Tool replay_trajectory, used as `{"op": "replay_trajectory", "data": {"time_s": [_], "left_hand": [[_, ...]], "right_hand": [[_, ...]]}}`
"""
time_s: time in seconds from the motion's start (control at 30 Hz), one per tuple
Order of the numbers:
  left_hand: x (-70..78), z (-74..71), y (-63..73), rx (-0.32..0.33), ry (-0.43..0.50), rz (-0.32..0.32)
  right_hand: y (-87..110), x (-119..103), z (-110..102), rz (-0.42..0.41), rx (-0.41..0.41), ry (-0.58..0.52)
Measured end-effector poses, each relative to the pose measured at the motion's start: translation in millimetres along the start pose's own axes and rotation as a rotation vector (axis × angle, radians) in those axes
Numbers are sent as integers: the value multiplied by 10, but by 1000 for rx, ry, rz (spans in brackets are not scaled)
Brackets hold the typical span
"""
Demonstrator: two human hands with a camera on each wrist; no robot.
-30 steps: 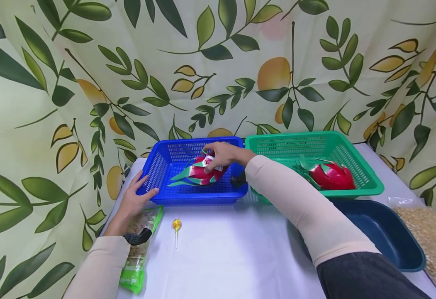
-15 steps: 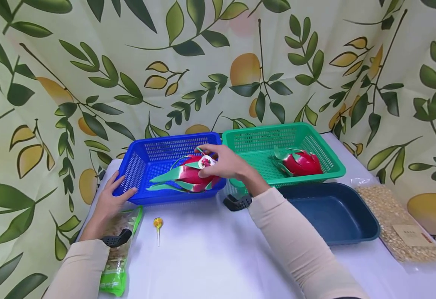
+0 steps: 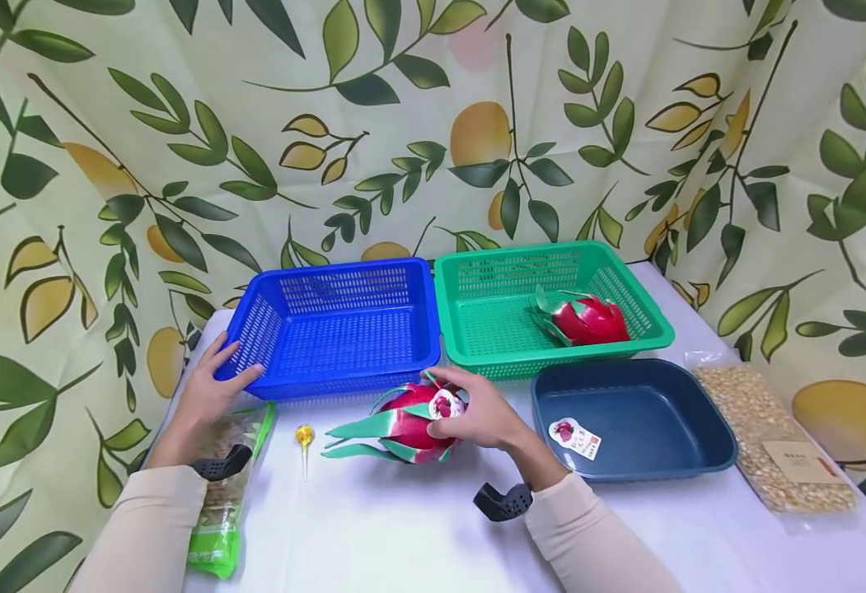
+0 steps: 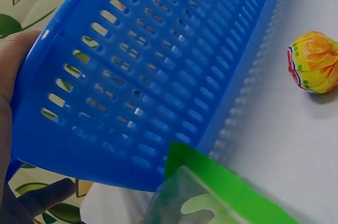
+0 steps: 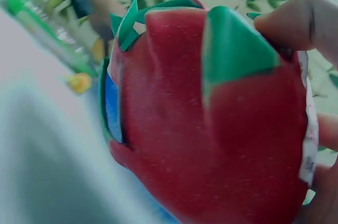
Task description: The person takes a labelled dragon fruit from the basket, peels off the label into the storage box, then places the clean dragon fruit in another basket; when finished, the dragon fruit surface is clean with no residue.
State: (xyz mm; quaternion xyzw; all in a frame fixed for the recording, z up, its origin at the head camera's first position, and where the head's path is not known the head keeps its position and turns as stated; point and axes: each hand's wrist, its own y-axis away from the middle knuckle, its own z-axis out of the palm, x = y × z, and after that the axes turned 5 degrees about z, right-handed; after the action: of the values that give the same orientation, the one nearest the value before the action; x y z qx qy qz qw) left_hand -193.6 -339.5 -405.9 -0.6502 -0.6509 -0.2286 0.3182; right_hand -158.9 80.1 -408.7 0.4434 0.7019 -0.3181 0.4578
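My right hand (image 3: 473, 412) grips a red dragon fruit (image 3: 410, 424) with long green leaf-like scales and a round white label. It is just in front of the blue basket (image 3: 351, 385), over the white table; whether it touches the cloth is unclear. The right wrist view has the dragon fruit (image 5: 174, 113) close up, with fingers on its right side. My left hand (image 3: 206, 395) rests at the blue basket's front left corner, fingers and thumb fairly straight. In the left wrist view the basket wall (image 4: 127, 92) is beside that hand. No fruit shows inside the basket.
A green basket (image 3: 477, 362) holds another dragon fruit (image 3: 588, 319). A dark blue tub (image 3: 648, 428) contains a white tag (image 3: 576, 438). A bag of grains (image 3: 774, 436) lies far right. Near my left forearm are a green-edged packet (image 3: 217, 515) and a yellow lollipop (image 3: 304, 441).
My right hand has lifted the dragon fruit out of the blue basket and brought it toward me, over the front rim. My left hand stays at the basket's corner. The head view has shifted right.
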Motion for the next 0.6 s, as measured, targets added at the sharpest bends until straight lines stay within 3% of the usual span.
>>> {"op": "replay_trajectory", "data": {"time_s": [0.17, 0.27, 0.43, 0.5, 0.6], "left_hand": [[42, -18, -23, 32, -47, 26], [137, -45, 0, 104, -47, 96], [496, -25, 266, 265, 45, 307], [674, 35, 401, 270, 103, 408], [888, 172, 556, 221, 166, 566]], "right_hand": [[40, 239, 75, 15, 23, 15], [46, 350, 109, 22, 52, 26], [65, 454, 158, 11, 26, 11], [68, 467, 157, 3, 15, -9], [63, 485, 139, 0, -1, -25]]}}
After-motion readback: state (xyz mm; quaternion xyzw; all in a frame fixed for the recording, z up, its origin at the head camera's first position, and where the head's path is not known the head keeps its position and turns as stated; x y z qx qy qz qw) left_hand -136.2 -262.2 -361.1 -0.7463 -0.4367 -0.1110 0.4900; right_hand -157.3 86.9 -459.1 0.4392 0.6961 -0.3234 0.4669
